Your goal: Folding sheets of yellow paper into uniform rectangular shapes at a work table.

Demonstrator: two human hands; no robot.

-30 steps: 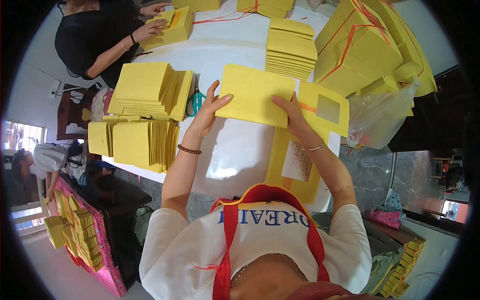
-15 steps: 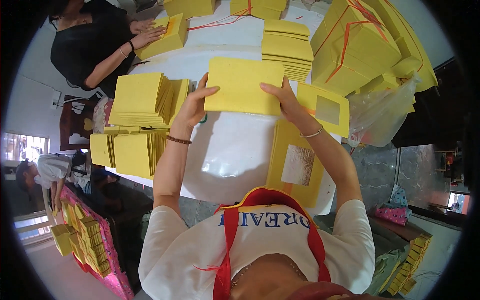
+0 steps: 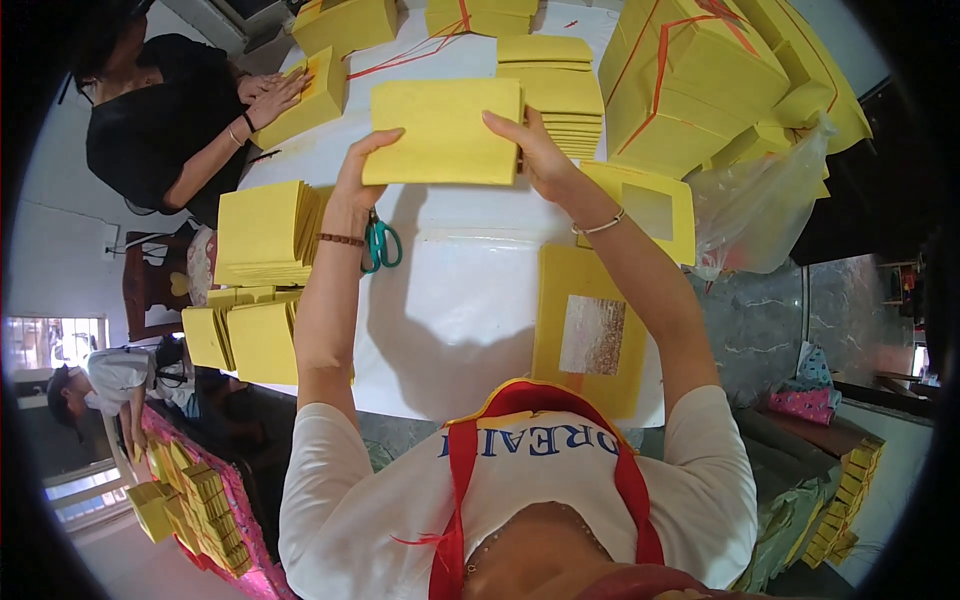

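Higher in the frame than in the earlier view, the folded yellow paper packet (image 3: 440, 132) is now hanging over the white table (image 3: 470, 285) at upper centre, partly covering the yellow paper stack (image 3: 550, 95) from sight. Both hands are staying apart, clamping its opposite sides: the left hand (image 3: 362, 165) is pinching the lower left corner and the right hand (image 3: 540, 155) the right edge, thumbs pressing its face, fingers curling mostly hidden behind. Each grip is opening only about as wide as the packet is thick, probably keeping its layers flat and aligned. Green-handled scissors (image 3: 376, 230) are lying beside the left forearm; folded yellow bundles (image 3: 255, 235) are sitting at centre left, likely for easy reach.
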